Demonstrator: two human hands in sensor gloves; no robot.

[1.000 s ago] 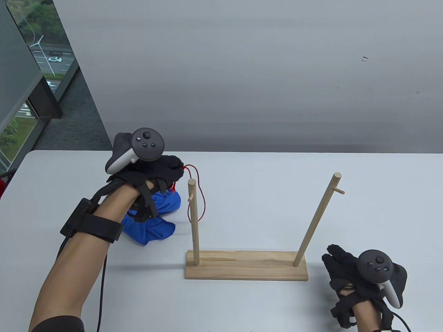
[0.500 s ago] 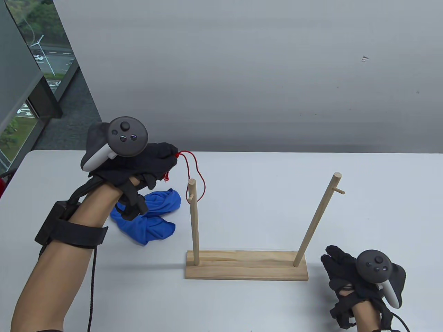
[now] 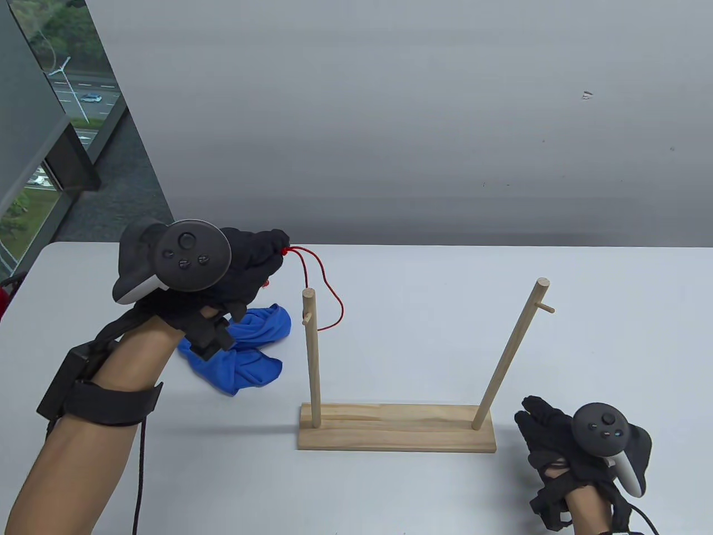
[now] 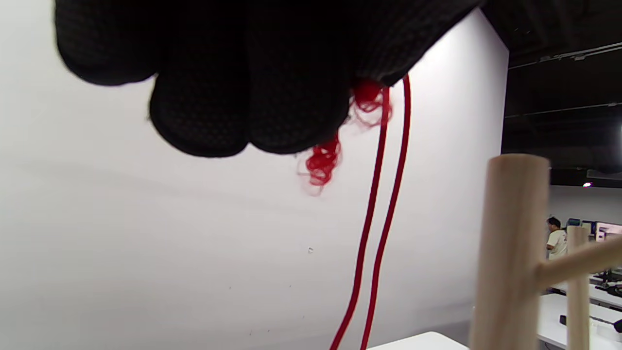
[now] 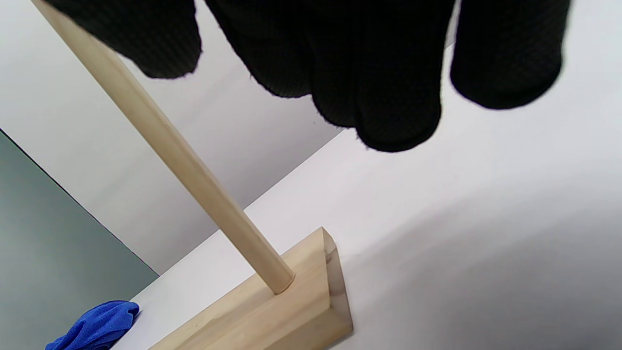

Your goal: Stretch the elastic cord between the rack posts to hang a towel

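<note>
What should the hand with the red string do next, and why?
Probably lower the left hand a little so the red cord loop slips over the left post and catches its peg. The loop hangs slack beside the post top, not yet hooked.

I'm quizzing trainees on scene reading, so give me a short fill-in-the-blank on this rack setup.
The left hand pinches the ___ cord.
The crumpled towel lying on the table is ___.
The wooden rack has ___ upright posts.
The right hand holds ___.

Missing words: red; blue; two; nothing
</note>
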